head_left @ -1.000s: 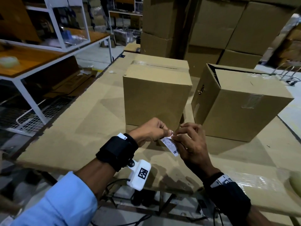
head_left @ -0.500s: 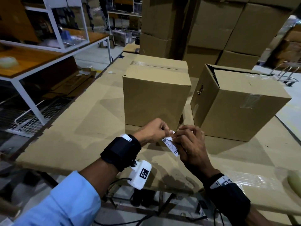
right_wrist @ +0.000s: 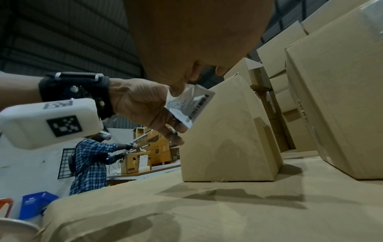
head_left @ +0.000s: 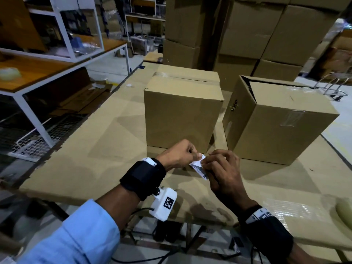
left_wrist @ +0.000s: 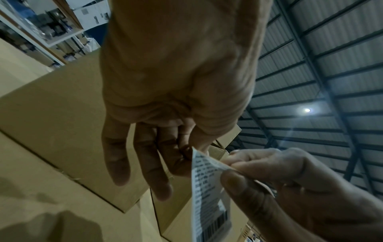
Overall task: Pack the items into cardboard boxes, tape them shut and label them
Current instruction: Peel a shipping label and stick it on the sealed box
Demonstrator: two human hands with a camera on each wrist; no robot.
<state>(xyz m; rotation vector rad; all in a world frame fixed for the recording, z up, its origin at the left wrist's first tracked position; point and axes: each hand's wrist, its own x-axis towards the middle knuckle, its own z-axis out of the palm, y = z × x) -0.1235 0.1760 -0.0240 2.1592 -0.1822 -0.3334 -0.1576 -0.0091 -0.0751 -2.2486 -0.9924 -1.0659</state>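
Label (head_left: pixel 198 167) – thin white paper, printed black text and barcode, slight sheen on its creased corner. Left box (head_left: pixel 181 115) and right box (head_left: pixel 274 121) – matt brown corrugated cardboard; clear glossy tape strip (head_left: pixel 292 119) on right box shines. Desk (head_left: pixel 106 141) topped with same dull cardboard sheeting, smooth, lightly scuffed. Wrist straps (head_left: pixel 144 176) – black matt cloth; camera housing (head_left: pixel 164 203) smooth white plastic. Sleeve (head_left: pixel 76 239) light blue woven cloth. Side table (head_left: pixel 38 67) – orange wood top, white painted metal frame.

We count on our table (head_left: pixel 106 141): two closed cardboard boxes, left box (head_left: pixel 181 115) and right box (head_left: pixel 276 126); one printed label (head_left: pixel 198 166); two hands, left hand (head_left: pixel 177 155), right hand (head_left: pixel 224 170); one tape roll (head_left: pixel 9 74) on the side bench.
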